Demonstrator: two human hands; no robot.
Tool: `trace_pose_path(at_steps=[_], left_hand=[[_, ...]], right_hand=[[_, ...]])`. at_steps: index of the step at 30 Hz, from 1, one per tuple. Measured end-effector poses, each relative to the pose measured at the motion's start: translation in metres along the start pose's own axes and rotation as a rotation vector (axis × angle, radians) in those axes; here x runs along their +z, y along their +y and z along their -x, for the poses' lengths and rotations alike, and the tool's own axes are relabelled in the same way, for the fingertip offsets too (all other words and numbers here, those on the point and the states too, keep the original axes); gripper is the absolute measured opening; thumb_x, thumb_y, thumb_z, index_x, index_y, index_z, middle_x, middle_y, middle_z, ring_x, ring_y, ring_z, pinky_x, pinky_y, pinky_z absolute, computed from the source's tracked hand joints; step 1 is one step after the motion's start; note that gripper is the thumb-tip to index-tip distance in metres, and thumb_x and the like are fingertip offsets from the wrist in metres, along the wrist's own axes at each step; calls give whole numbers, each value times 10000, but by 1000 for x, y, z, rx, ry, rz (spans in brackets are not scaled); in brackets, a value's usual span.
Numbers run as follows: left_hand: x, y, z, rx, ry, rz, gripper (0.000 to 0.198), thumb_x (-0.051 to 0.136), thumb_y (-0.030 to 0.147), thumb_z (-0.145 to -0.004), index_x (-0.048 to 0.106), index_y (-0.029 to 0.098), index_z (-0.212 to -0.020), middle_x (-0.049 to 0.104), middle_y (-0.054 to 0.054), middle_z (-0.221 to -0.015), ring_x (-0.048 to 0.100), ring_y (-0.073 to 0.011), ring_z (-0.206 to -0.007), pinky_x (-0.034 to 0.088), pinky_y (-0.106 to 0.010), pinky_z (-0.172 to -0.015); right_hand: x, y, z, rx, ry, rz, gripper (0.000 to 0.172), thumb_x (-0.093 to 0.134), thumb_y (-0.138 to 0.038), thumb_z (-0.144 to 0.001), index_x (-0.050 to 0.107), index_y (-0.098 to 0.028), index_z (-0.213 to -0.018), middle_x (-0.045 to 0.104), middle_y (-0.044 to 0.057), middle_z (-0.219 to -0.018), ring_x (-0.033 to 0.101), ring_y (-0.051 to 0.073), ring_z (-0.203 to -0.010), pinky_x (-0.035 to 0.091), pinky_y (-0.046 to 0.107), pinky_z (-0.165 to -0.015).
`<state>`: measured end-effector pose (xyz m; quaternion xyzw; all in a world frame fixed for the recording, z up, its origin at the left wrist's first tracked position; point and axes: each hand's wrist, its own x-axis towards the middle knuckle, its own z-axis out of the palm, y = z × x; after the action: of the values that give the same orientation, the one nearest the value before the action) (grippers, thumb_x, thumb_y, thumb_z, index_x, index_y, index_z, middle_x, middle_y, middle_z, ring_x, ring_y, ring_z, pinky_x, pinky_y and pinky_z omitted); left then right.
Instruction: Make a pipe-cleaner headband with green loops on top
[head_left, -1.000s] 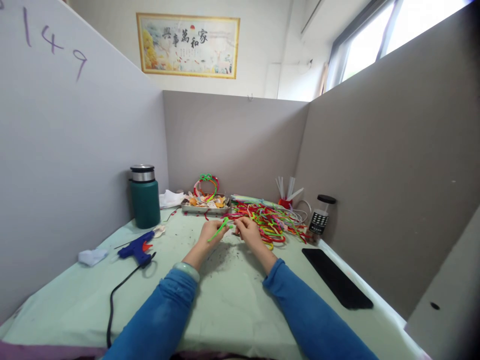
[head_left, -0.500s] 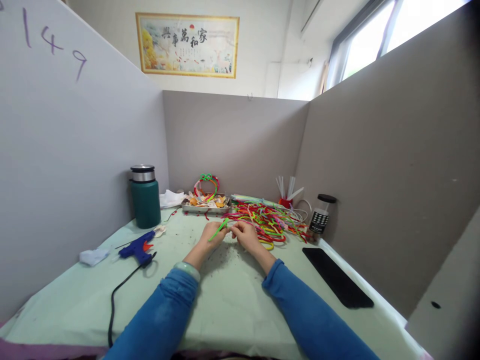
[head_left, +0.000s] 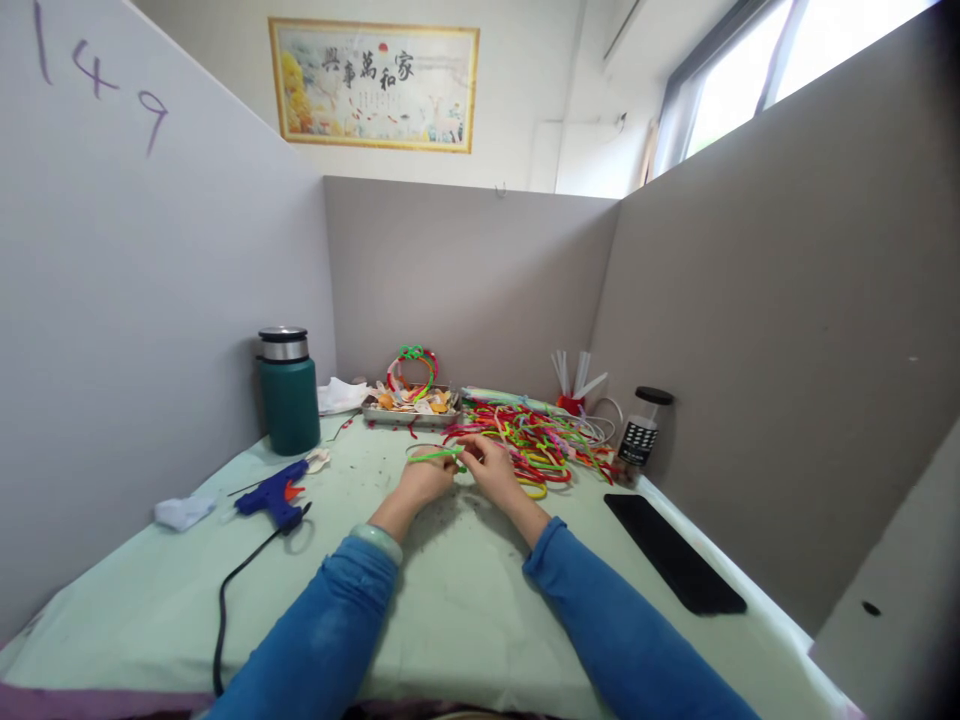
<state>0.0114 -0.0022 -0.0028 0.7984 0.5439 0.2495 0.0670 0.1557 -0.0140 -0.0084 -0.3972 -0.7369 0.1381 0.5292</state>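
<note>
Over the middle of the table, my left hand (head_left: 425,478) and my right hand (head_left: 486,466) meet fingertip to fingertip, both closed around a bright green pipe cleaner (head_left: 435,455). Its long end points left across the back of my left hand. A small green bit also shows low between the fingers. A thin dark arc, too fine to name, curves above my left hand. My fingers hide most of what lies between them. Just beyond my right hand spreads a tangled pile of coloured pipe cleaners (head_left: 536,440).
On the left are a blue glue gun (head_left: 276,497) with a black cord, a green flask (head_left: 289,405) and a white wad (head_left: 184,512). Behind stands a metal tray (head_left: 411,418) with small pieces and colourful hoops (head_left: 412,375). A jar (head_left: 642,435) and a black slab (head_left: 673,553) are right.
The green pipe cleaner's free end has swung from slanting down-left to nearly level. My left hand has turned and dropped slightly; my right hand has shifted a little.
</note>
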Motion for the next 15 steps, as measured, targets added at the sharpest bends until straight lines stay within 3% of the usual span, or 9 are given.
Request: trace_pose_path(at_steps=[5, 9, 15], left_hand=[[-3, 3, 5, 106, -12, -99, 244, 493, 304, -782, 711, 194, -770, 681, -55, -779, 553, -153, -718, 349, -235, -670], [-7, 6, 8, 216, -49, -147, 223, 518, 284, -747, 717, 189, -711, 692, -65, -745, 562, -159, -715, 351, -246, -703], [-3, 3, 6, 226, -62, -113, 228, 515, 272, -718, 702, 178, -627, 675, -73, -665, 529, -150, -629, 324, -253, -648]], right_hand=[[0, 6, 0, 59, 18, 6, 196, 491, -306, -789, 591, -174, -684, 570, -5, -624, 486, 126, -588, 347, 231, -548], [-2, 16, -4, 172, 118, -72, 230, 487, -374, -784, 540, -182, -670, 502, -31, -560, 450, 114, -524, 333, 221, -501], [-9, 23, -10, 311, 185, -289, 273, 523, -417, -740, 457, -188, -607, 417, -56, -496, 375, 87, -438, 290, 212, -426]])
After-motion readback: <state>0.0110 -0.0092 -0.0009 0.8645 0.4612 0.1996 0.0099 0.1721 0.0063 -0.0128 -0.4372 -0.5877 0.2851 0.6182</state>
